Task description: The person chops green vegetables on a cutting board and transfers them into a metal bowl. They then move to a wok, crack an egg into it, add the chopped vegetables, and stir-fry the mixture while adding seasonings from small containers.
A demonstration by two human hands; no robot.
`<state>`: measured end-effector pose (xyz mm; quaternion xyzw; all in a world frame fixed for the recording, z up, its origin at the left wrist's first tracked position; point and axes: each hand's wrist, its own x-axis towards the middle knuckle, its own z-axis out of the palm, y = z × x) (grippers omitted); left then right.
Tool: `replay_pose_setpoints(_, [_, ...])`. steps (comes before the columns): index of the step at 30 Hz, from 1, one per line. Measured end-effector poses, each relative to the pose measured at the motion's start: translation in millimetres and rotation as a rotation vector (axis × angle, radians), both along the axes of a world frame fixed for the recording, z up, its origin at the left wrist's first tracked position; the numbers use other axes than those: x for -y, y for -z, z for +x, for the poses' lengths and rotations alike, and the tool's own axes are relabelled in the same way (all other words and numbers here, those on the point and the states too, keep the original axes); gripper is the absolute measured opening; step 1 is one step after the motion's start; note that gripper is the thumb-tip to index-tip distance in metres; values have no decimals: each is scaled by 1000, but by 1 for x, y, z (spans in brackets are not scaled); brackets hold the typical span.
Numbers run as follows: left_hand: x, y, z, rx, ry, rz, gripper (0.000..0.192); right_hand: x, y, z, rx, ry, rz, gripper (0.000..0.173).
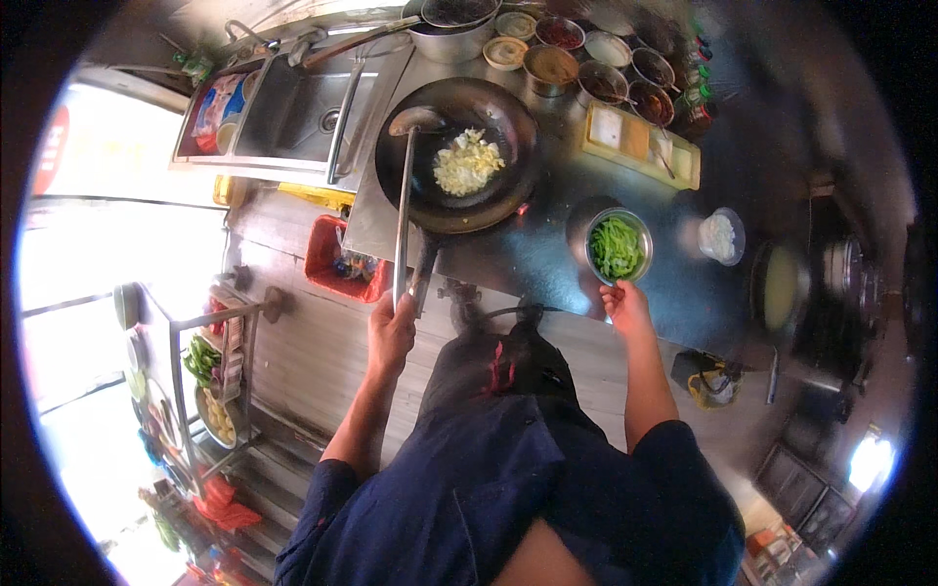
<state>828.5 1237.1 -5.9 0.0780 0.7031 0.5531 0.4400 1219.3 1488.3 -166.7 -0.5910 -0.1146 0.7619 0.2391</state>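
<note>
My left hand (390, 329) is wrapped around the long metal handle of a ladle (402, 212). The ladle's bowl lies over the left side of a dark wok (506, 198). In the wok sits a mound of pale yellow scrambled egg (467, 165). The wok's handle (425, 264) comes toward me just right of the ladle, close to my left hand. With its fingertips, my right hand (626, 308) grips the near rim of a round metal bowl (648, 253). Cut strips of green pepper (615, 247) fill that bowl, which is right of the wok over the steel worktop.
Behind the wok stand several seasoning bowls (551, 67) and a divided condiment box (623, 165). A clear bowl of white food (721, 236) is at right. To the left are a steel sink (293, 110), a red-lined bin (322, 271) and a shelf rack (220, 315).
</note>
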Motion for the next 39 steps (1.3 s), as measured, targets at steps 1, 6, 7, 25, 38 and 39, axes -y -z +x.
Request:
replay_pose_setpoints(1, [1, 1, 3, -5, -13, 16, 19, -1, 0, 2, -1, -12, -7, 26])
replay_pose_setpoints(6, [16, 7, 9, 7, -2, -9, 18, -4, 7, 3, 14, 4, -42, 25])
replay_pose_setpoints(7, [19, 9, 10, 15, -6, -21, 17, -7, 7, 0, 2, 15, -60, 25])
replay_pose_setpoints(25, [78, -3, 0, -690, 57, -284, 25, -67, -171, -264, 989, -450, 1636, 54])
replay_pose_setpoints(38, [79, -21, 5, -691, 130, -305, 22, -70, -138, -294, 1019, -692, 1625, 53])
replay_pose_setpoints(39, [78, -20, 5, -608, 117, -264, 22, -72, -126, -275, 1014, -626, 1577, 49])
